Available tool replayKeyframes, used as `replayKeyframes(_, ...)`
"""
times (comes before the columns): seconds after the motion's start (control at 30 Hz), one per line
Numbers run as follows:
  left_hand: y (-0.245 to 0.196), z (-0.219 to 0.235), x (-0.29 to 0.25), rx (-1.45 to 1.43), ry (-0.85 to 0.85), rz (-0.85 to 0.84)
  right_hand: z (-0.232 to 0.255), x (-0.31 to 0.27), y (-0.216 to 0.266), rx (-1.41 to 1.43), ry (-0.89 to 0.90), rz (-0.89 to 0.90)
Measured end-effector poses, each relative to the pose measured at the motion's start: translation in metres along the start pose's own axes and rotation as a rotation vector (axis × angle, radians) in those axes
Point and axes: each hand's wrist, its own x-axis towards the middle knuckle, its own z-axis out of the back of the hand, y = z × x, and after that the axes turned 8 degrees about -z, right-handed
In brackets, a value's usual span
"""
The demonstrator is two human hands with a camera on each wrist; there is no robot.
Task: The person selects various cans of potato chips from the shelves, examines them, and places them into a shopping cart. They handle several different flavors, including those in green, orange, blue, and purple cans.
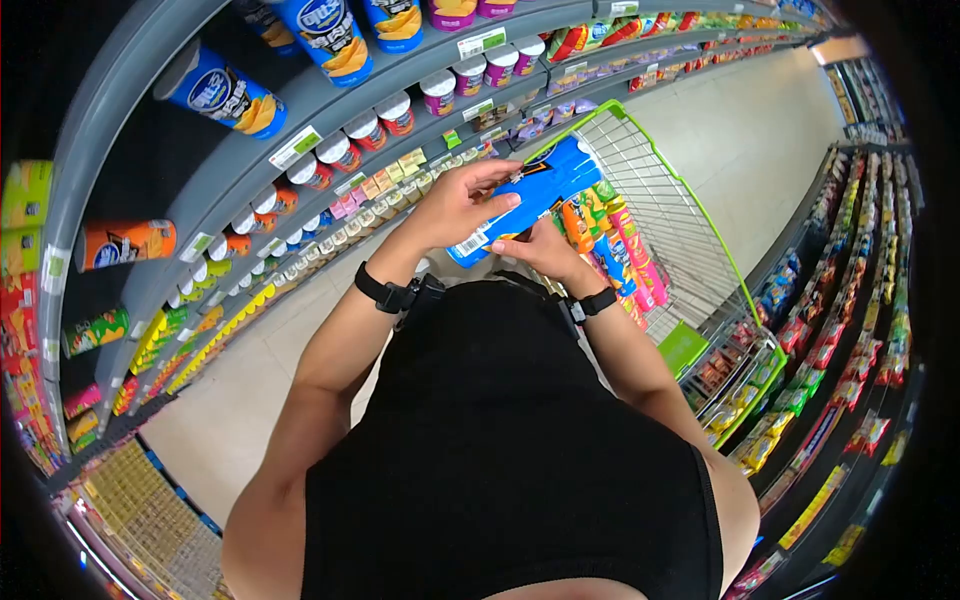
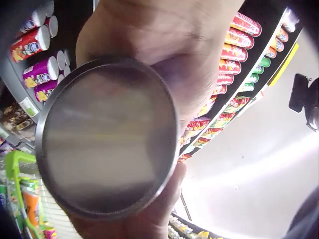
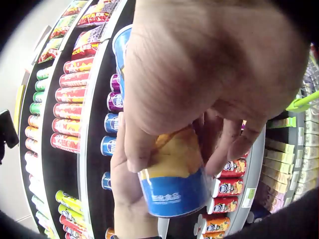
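Note:
A blue chip canister [image 1: 565, 172], with a yellow chip picture and a barcode, lies tilted across both hands in front of the chest. My left hand [image 1: 462, 208] grips its upper side, thumb laid along it. From below and to the right, my right hand [image 1: 545, 252] holds it near the barcode end, thumb on its side. The left wrist view looks straight at the round metal base [image 2: 109, 139] of the canister. In the right wrist view the lower part of the canister [image 3: 174, 194] shows under the right hand [image 3: 209, 74], whose fingers curl beside it.
A green-rimmed shopping cart [image 1: 690, 178] stands just ahead to the right, with colourful snack packs [image 1: 625, 255] inside. Shelves of canisters [image 1: 370, 125] curve along the left, several large blue canisters [image 1: 220, 95] on top. Bagged snacks [image 1: 820, 350] line the right-hand shelves.

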Motion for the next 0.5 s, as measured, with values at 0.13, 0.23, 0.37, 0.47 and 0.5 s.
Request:
replayKeyframes(0.13, 0.008, -0.004, 0.000, -0.182, -0.034, -0.114, 0.004, 0.006, -0.003, -0.039, -0.045, 0.148)
replayKeyframes(0.23, 0.025, -0.005, -0.013, -0.312, -0.155, -0.061, 0.002, -0.002, 0.016, -0.004, -0.095, 0.240)
replayKeyframes(0.37, 0.040, -0.003, -0.014, -0.374, -0.100, -0.079, 0.015, 0.008, -0.017, -0.049, -0.016, 0.284)
replayKeyframes(0.47, 0.037, -0.007, -0.015, -0.318, -0.069, 0.020, 0.017, 0.001, -0.018, 0.166, 0.145, 0.086)
replayKeyframes(0.5, 0.028, -0.014, -0.014, -0.316, -0.117, 0.147, 0.023, 0.004, -0.023, 0.098, 0.167, 0.043)
